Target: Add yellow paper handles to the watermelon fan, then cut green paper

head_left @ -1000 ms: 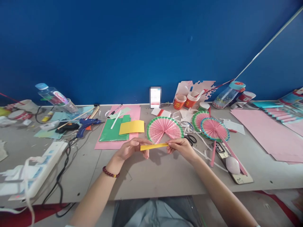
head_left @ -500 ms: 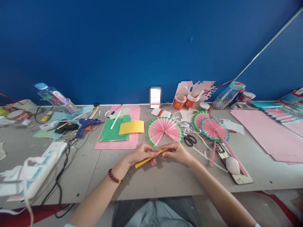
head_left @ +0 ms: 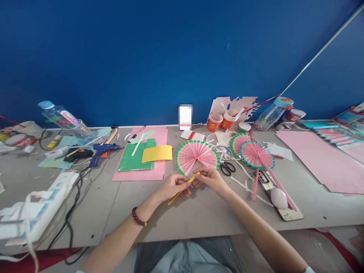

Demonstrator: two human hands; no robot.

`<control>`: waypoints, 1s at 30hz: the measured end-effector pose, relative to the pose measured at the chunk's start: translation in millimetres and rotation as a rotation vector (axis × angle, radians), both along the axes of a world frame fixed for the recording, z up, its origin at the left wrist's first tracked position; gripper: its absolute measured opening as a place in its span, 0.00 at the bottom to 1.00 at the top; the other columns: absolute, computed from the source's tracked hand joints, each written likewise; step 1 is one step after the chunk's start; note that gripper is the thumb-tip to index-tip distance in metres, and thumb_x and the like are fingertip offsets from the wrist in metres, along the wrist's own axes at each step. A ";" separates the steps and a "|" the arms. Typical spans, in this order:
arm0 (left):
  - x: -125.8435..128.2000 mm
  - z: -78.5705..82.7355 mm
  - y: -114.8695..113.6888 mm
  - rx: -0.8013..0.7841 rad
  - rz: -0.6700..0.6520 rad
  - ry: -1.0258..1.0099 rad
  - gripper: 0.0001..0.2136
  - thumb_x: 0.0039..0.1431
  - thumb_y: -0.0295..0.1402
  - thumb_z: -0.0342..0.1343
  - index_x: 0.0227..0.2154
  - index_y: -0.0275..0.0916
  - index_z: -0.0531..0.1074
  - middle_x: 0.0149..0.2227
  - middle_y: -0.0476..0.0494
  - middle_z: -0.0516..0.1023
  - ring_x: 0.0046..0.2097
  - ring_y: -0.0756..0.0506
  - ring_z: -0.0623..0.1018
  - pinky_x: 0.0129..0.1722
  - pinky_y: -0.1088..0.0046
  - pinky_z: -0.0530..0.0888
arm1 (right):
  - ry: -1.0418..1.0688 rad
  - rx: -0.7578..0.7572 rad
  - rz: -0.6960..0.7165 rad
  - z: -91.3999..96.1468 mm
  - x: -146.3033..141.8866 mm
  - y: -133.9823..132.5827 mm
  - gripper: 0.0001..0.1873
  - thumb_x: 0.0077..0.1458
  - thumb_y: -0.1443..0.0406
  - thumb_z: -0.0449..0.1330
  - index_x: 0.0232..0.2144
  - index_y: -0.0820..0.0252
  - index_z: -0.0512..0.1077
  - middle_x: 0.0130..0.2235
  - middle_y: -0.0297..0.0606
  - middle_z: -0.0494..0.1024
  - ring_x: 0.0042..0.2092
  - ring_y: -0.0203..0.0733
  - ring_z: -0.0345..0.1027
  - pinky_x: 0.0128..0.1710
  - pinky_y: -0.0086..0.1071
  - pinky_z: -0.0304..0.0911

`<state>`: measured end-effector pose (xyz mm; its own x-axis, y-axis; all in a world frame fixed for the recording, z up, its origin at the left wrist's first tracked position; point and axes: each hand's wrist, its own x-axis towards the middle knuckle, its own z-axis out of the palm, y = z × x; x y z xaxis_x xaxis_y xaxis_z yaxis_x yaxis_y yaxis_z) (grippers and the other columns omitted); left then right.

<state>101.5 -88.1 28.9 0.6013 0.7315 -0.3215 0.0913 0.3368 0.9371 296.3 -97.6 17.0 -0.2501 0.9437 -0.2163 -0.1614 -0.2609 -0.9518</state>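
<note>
Over the worktop (head_left: 216,218), the left hand (head_left: 175,186) pinches a narrow yellow strip (head_left: 174,199) around its middle and the right hand (head_left: 209,180) its far end, its long axis slanting from near left to far right, towards the pleated pink fan (head_left: 186,154).

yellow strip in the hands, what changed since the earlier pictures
The yellow strip has tipped from nearly level to a slant, its left end now lower. The left hand and right hand have drawn closer together, both still holding it. The part-open fan and yellow sheet stayed where they lay.
</note>
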 end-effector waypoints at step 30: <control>9.9 2.2 -6.8 0.101 0.032 -0.032 0.17 0.55 0.47 0.54 0.28 0.34 0.72 0.23 0.46 0.76 0.25 0.49 0.74 0.28 0.75 0.71 | 0.044 0.105 -0.031 1.5 -6.1 -3.6 0.14 0.47 0.56 0.65 0.29 0.62 0.71 0.23 0.32 0.74 0.23 0.32 0.67 0.24 0.28 0.66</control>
<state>111.4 -94.9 31.1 0.5861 0.7780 -0.2264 0.0519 0.2429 0.9687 290.2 -101.2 18.5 -0.2277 0.9680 -0.1054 -0.2096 -0.1544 -0.9655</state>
